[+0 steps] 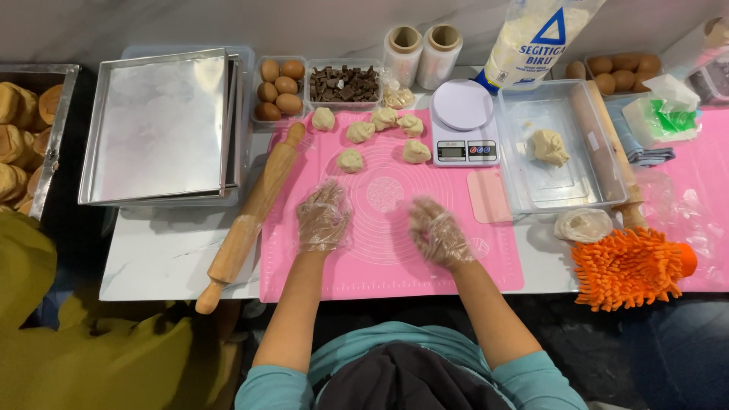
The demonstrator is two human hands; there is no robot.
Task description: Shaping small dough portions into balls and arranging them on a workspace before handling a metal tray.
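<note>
My left hand (323,218) and my right hand (436,234) both wear clear plastic gloves and hover over a pink baking mat (380,258). Both hold nothing and their fingers are spread. Several small dough balls (350,160) lie on the far part of the mat, beyond my hands. A wooden rolling pin (250,216) lies slantwise along the mat's left edge. A white kitchen scale (462,125) stands at the mat's far right corner, with a pink scraper (488,196) in front of it.
Stacked metal trays (159,129) at left, baked buns (15,144) beyond them. Eggs (276,89) and chocolate pieces (343,83) in clear boxes at the back, beside two film rolls (422,53) and a flour bag (531,42). A clear tub (524,190) holds dough; an orange mitt (629,267) lies right.
</note>
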